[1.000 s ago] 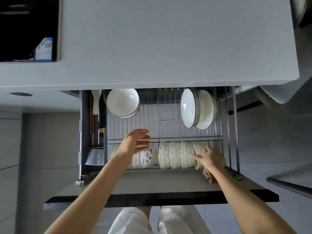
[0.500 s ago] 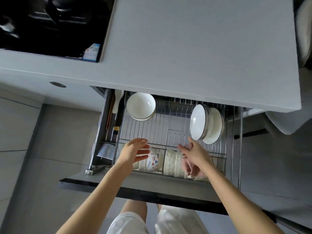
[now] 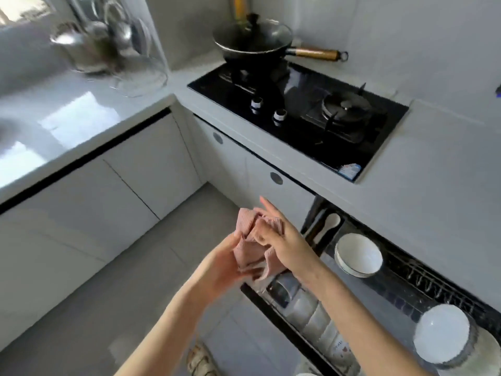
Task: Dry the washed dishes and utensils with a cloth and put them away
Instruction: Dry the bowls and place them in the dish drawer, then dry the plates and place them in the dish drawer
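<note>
A bunched pink cloth (image 3: 248,249) sits between both hands, above the floor and left of the open drawer. My left hand (image 3: 221,264) cups it from below. My right hand (image 3: 282,241) presses on it from the right, index finger stretched out. The pull-out dish drawer (image 3: 385,289) stays open at the lower right. It holds a white bowl (image 3: 359,255), a white plate on edge (image 3: 442,335), a row of cups (image 3: 311,308) along its front and a white spoon (image 3: 329,223) in the side slot.
A black gas hob (image 3: 301,115) with a lidded wok (image 3: 253,40) lies on the grey counter beyond the drawer. At the far left corner stands a blurred rack of metal pots (image 3: 103,47). White cabinet fronts (image 3: 135,169) and grey floor (image 3: 113,294) fill the left.
My head has turned up and left, away from the drawer. Both hands have left the drawer's cups and now hold the pink cloth together in front of the cabinets.
</note>
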Tool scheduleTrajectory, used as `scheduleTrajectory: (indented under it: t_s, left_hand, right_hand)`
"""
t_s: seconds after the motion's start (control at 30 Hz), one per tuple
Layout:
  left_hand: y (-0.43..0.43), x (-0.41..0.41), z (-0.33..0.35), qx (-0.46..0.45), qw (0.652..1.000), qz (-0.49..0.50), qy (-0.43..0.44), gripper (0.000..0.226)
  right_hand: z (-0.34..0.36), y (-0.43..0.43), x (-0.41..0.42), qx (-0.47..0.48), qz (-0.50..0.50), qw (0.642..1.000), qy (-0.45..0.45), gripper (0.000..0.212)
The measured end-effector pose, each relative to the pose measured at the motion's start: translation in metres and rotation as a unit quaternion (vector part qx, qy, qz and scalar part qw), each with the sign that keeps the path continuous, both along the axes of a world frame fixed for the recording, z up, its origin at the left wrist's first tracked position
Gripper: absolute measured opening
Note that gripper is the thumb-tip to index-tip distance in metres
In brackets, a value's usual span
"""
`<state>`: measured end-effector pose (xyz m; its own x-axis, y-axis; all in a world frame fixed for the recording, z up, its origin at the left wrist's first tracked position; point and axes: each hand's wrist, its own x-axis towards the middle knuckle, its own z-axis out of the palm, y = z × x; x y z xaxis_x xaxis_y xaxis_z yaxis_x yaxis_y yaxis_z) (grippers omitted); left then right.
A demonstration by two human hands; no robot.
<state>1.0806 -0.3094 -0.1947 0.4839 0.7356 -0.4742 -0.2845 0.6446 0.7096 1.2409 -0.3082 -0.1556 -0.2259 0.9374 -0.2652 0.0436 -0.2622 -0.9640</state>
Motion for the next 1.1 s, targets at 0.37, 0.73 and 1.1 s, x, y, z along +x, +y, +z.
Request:
scheduleTrajectory:
  t_s: [0.37, 0.73, 1.1]
  left_hand:
    - [0.029, -0.293, 0.082, 0.123, 0.907, 0.371, 0.155, 0.026]
    - [0.116, -0.456, 0.083, 0.295, 0.757, 0.453, 0.367, 0.036]
    - [0.295, -0.658, 0.042, 0.082, 0.776, 0.510, 0.364, 0.007]
  right_hand:
    - [0.039, 0.086, -0.307, 0.183, 0.114, 0.965, -0.147, 0.076]
    - [0.042, 0.210, -0.530, -0.177, 0.177, 0.937, 0.242, 0.042]
    - [0.021, 0.426, -0.693, -0.147, 0.160, 0.966, 0.139, 0.059]
